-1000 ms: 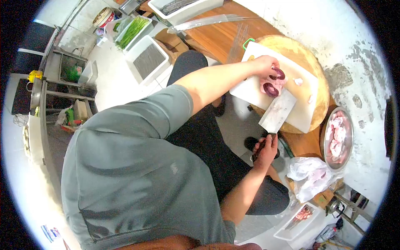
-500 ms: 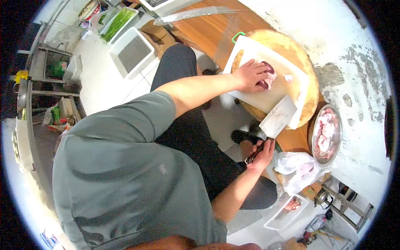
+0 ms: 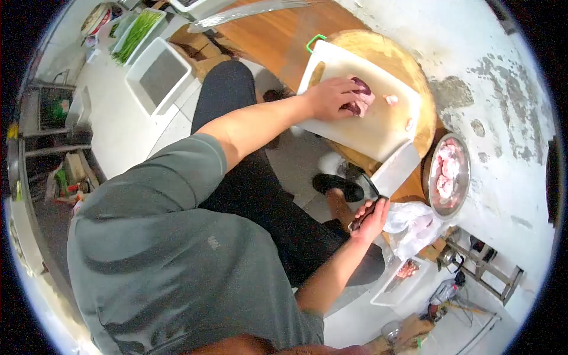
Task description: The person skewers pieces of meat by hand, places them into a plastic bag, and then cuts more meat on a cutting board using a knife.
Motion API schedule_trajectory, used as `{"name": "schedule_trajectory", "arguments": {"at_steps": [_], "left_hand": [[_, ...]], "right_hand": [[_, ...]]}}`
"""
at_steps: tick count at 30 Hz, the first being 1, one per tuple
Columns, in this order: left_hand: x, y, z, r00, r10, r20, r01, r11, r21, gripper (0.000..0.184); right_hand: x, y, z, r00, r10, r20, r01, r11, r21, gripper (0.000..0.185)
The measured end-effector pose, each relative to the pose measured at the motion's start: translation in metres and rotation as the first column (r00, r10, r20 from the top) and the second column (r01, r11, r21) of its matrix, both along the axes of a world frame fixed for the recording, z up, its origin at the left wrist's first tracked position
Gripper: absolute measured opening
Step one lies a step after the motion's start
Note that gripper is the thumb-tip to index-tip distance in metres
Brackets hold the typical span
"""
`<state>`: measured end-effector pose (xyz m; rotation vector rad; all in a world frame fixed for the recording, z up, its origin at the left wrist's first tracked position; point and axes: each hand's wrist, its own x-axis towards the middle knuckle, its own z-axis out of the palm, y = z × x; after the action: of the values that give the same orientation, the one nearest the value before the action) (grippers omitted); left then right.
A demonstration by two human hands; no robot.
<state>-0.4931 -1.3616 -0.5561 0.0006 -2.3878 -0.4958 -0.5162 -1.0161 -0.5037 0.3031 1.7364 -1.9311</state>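
Note:
A dark red and pink piece of meat point(image 3: 362, 100) lies on the white cutting board point(image 3: 378, 130), which rests on a round wooden block point(image 3: 408, 62). My left hand point(image 3: 332, 99) covers part of the meat, its fingers curved over the near side. In my right hand point(image 3: 368, 220) is the black handle of a cleaver point(image 3: 396, 170). The cleaver's wide blade is at the board's lower right edge, apart from the meat. Two small pale scraps point(image 3: 390, 99) sit on the board to the right of the meat.
A metal bowl point(image 3: 465, 188) of pink meat stands right of the block, with a plastic bag point(image 3: 407, 225) beside it. On the floor are a white bin point(image 3: 183, 83), a tray of long green vegetables point(image 3: 139, 35) and a tray of red pieces point(image 3: 384, 290). A wall borders the right side.
My left hand has gone from holding the meat with two dark faces showing to lying over it. The cleaver has drawn away from the meat. The whole view has shifted.

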Motion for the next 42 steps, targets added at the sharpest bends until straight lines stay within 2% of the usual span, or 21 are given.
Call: {"name": "schedule_trajectory", "arguments": {"at_steps": [3, 5, 7, 9, 11, 13, 15, 16, 19, 20, 23, 24, 25, 27, 28, 30, 32, 35, 38, 39, 42], "left_hand": [[0.002, 0.001, 0.003, 0.995, 0.006, 0.105, -0.009, 1.0, 0.025, 0.042], [-0.002, -0.005, -0.003, 0.999, -0.002, 0.035, 0.001, 0.999, 0.036, 0.038], [0.002, -0.001, 0.001, 1.0, 0.005, -0.011, -0.005, 0.999, 0.051, 0.033], [-0.003, -0.001, -0.001, 0.998, 0.0, -0.063, 0.002, 1.0, 0.025, 0.032], [-0.003, -0.001, -0.012, 0.999, 0.008, -0.041, -0.007, 1.0, 0.025, 0.037], [-0.002, 0.0, -0.015, 1.0, 0.016, -0.016, -0.015, 0.995, 0.097, 0.034], [-0.002, -0.001, -0.011, 0.998, 0.046, -0.048, -0.045, 0.999, 0.029, 0.034], [-0.003, -0.001, -0.012, 0.998, 0.044, -0.041, -0.042, 0.998, 0.037, 0.034], [0.0, -0.001, -0.013, 0.999, 0.016, -0.028, -0.014, 0.996, 0.084, 0.037], [0.002, -0.001, -0.01, 0.999, 0.003, -0.031, 0.0, 0.994, 0.108, 0.037], [0.003, -0.011, -0.001, 0.999, 0.031, -0.039, -0.023, 0.983, 0.184, 0.037], [0.009, -0.014, 0.018, 0.995, 0.098, -0.018, -0.092, 0.973, 0.213, 0.036], [0.014, -0.015, 0.025, 0.987, 0.159, 0.01, -0.157, 0.957, 0.245, 0.034], [0.005, -0.047, 0.044, 0.92, 0.342, -0.19, -0.249, 0.886, 0.392, 0.023], [0.006, -0.066, 0.067, 0.845, 0.427, -0.321, -0.238, 0.839, 0.489, 0.014], [0.015, -0.113, 0.116, 0.746, 0.589, -0.31, -0.195, 0.638, 0.745, 0.013], [0.017, -0.158, 0.123, 0.518, 0.725, -0.453, -0.177, 0.61, 0.773, 0.017], [0.05, -0.205, 0.111, 0.414, 0.8, -0.434, -0.397, 0.588, 0.705, 0.022], [0.068, -0.21, 0.107, 0.51, 0.857, -0.079, -0.245, 0.233, 0.941, 0.024], [0.074, -0.212, 0.107, 0.491, 0.865, -0.105, -0.291, 0.277, 0.916, 0.024], [0.082, -0.223, 0.111, 0.433, 0.884, -0.179, -0.379, 0.358, 0.853, 0.025]], "right_hand": [[-0.027, 0.0, -0.009, 0.999, 0.042, 0.02, -0.043, 0.999, 0.03, 0.029], [-0.04, -0.004, -0.009, 0.99, 0.139, -0.023, -0.135, 0.983, 0.122, 0.028], [-0.057, -0.01, -0.002, 0.952, 0.289, -0.098, -0.228, 0.888, 0.398, 0.024], [-0.078, -0.012, 0.002, 0.881, 0.445, -0.159, -0.229, 0.697, 0.679, 0.04], [-0.108, -0.006, -0.024, 0.657, 0.579, -0.484, 0.015, 0.631, 0.776, 0.041], [-0.129, -0.012, -0.027, 0.578, 0.665, -0.473, 0.086, 0.526, 0.846, 0.04], [-0.119, -0.036, 0.0, 0.51, 0.748, -0.424, 0.128, 0.422, 0.898, 0.042], [-0.13, -0.036, -0.011, 0.272, 0.792, -0.546, 0.215, 0.503, 0.837, 0.042], [-0.121, -0.061, 0.019, 0.502, 0.841, -0.203, 0.037, 0.214, 0.976, 0.043], [-0.129, -0.059, 0.008, 0.452, 0.846, -0.283, 0.064, 0.285, 0.956, 0.039], [-0.142, -0.055, -0.004, 0.365, 0.909, -0.2, 0.169, 0.147, 0.975, 0.041], [-0.132, -0.059, -0.008, 0.36, 0.857, -0.369, 0.259, 0.288, 0.922, 0.041], [-0.126, -0.067, -0.005, 0.341, 0.852, -0.397, 0.278, 0.312, 0.909, 0.041], [-0.113, -0.089, 0.003, 0.315, 0.84, -0.442, 0.312, 0.349, 0.884, 0.041], [-0.093, -0.114, 0.021, 0.307, 0.839, -0.449, 0.265, 0.378, 0.887, 0.04], [-0.075, -0.16, 0.028, 0.201, 0.867, -0.457, 0.183, 0.425, 0.887, 0.036], [-0.028, -0.225, 0.059, 0.278, 0.855, -0.438, -0.013, 0.459, 0.888, 0.029], [0.003, -0.308, 0.051, 0.065, 0.954, -0.294, -0.065, 0.298, 0.952, 0.026], [0.027, -0.39, 0.025, -0.107, 0.988, -0.108, -0.013, 0.107, 0.994, 0.028], [0.032, -0.41, 0.017, -0.174, 0.983, -0.06, 0.001, 0.062, 0.998, 0.034], [0.038, -0.457, -0.004, -0.083, 0.994, 0.067, -0.022, -0.069, 0.997, 0.039]]}}
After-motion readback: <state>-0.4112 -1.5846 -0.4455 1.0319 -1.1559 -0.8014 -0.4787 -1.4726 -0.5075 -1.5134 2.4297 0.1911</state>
